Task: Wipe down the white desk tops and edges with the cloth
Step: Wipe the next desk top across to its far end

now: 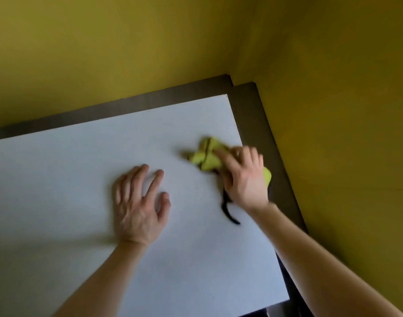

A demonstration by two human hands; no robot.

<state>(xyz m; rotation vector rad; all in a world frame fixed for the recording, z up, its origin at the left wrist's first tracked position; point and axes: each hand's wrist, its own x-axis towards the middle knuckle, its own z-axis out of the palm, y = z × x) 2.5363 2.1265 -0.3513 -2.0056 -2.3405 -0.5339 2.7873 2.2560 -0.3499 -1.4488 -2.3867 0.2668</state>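
A white desk top (81, 168) fills the lower left of the head view. A crumpled yellow-green cloth (206, 155) lies near the desk's right edge, and my right hand (244, 177) presses down on it with fingers spread; the cloth shows on both sides of the hand. A black strap or cord (228, 210) trails from under that hand toward me. My left hand (139, 205) rests flat on the bare desk top to the left of the cloth, fingers loosely spread and holding nothing. The right hand and cloth are motion-blurred.
Mustard-yellow walls (333, 110) meet in a corner behind and right of the desk. A dark brown ledge (250, 110) runs along the desk's far and right sides. The desk's near right corner (285, 298) ends above a dark gap.
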